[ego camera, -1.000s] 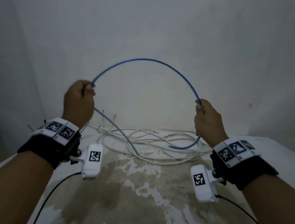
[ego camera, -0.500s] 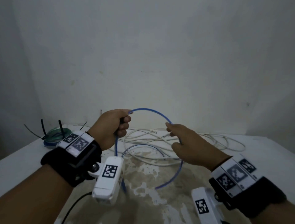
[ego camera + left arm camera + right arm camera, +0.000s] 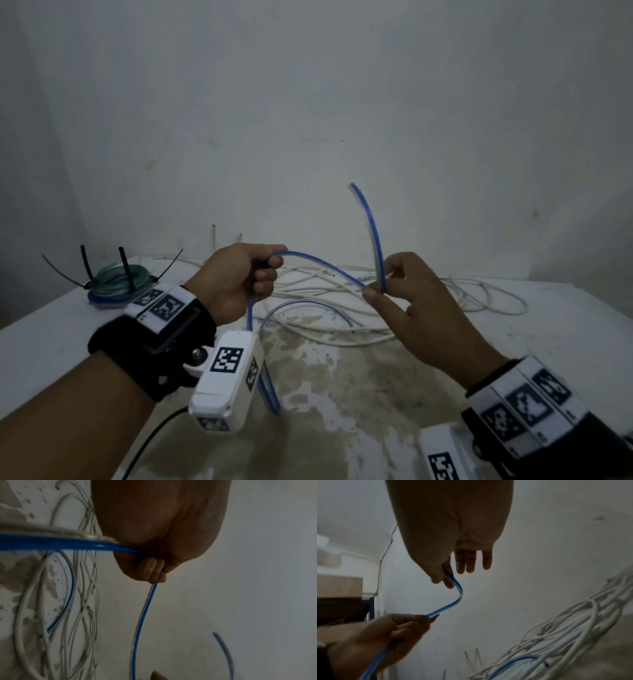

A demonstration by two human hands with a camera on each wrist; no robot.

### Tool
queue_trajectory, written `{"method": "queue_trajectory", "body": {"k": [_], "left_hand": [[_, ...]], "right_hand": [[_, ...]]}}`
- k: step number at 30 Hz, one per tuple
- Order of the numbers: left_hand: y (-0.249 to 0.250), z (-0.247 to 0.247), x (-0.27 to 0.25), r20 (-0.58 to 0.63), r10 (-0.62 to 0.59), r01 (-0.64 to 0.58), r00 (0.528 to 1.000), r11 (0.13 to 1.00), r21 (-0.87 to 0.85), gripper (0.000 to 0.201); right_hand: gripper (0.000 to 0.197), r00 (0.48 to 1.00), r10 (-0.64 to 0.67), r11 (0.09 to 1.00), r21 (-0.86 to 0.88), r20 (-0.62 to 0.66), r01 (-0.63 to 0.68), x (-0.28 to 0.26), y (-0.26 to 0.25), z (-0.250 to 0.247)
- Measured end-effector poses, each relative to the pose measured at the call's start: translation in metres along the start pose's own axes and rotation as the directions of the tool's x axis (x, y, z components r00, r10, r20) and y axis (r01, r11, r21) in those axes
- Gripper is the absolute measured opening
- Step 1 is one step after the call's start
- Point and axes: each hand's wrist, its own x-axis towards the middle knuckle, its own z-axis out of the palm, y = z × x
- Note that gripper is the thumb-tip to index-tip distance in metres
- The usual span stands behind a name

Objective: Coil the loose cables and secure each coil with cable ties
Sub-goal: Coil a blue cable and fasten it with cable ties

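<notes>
While your left hand (image 3: 239,277) grips the gathered blue cable (image 3: 318,265) and your right hand (image 3: 407,291) pinches it near its free end, that springy tail could whip loose and undo the loops.

Bare table (image 3: 565,342) right (white cables (image 3: 342,308) tangled behind, tied coil (image 3: 120,279) far left).

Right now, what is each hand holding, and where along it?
Both hold the blue cable: the left hand grips its gathered loops in a fist; the right hand pinches it near the free end.
</notes>
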Motion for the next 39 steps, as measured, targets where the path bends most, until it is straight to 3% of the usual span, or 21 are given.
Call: {"method": "queue_trajectory", "body": {"k": [4,6,11,14,18,22,25,28,31,35,39], "left_hand": [[-0.008,0.013,-0.001,0.006,0.026,-0.026,1.000,1.000,0.000,0.020],[-0.009,0.019,0.000,0.014,0.015,-0.015,1.000,1.000,0.005,0.018],[-0.013,0.028,0.001,0.050,0.010,-0.013,0.999,0.998,0.065,0.018],[-0.018,0.027,0.002,0.076,-0.020,0.011,0.997,0.993,0.121,0.022],[-0.023,0.023,0.002,0.083,-0.107,0.101,0.991,0.992,0.076,0.021],[-0.022,0.025,0.000,0.098,-0.237,0.235,0.967,0.971,0.034,0.021],[-0.015,0.027,-0.001,0.137,-0.252,0.261,0.958,0.964,-0.056,0.022],[-0.008,0.029,-0.002,0.134,-0.191,0.199,0.972,0.979,-0.048,0.020],[-0.008,0.038,-0.006,0.093,-0.046,0.042,0.995,0.998,0.044,0.018],[-0.014,0.056,-0.015,0.095,0.166,-0.179,0.982,0.972,0.151,0.020],[-0.023,0.062,-0.022,0.177,0.224,-0.266,0.958,0.926,0.269,0.023]], "right_hand": [[0.016,0.983,0.184,0.953,0.249,-0.019,-0.173,0.005,-0.018,0.001],[0.014,0.982,0.186,0.930,0.321,0.009,-0.179,0.007,-0.030,0.002],[0.040,0.999,0.033,0.993,0.117,-0.007,-0.032,0.010,-0.035,0.008],[0.027,0.993,0.108,0.975,0.200,-0.049,-0.096,0.013,-0.027,0.006],[0.022,0.959,0.280,0.899,0.342,0.035,-0.274,0.014,-0.026,-0.001],[0.028,0.976,0.217,0.942,0.262,0.000,-0.210,0.011,-0.027,-0.003],[0.028,0.957,0.284,0.890,0.353,0.062,-0.287,0.011,-0.027,-0.001],[0.022,0.938,0.324,0.841,0.416,0.126,-0.346,0.012,-0.030,0.001],[0.022,0.942,0.318,0.842,0.426,0.107,-0.332,0.014,-0.034,0.001],[0.025,0.880,0.444,0.678,0.579,0.168,-0.453,0.015,-0.034,0.006],[0.034,0.832,0.521,0.579,0.638,0.189,-0.507,0.015,-0.037,0.013]]}}
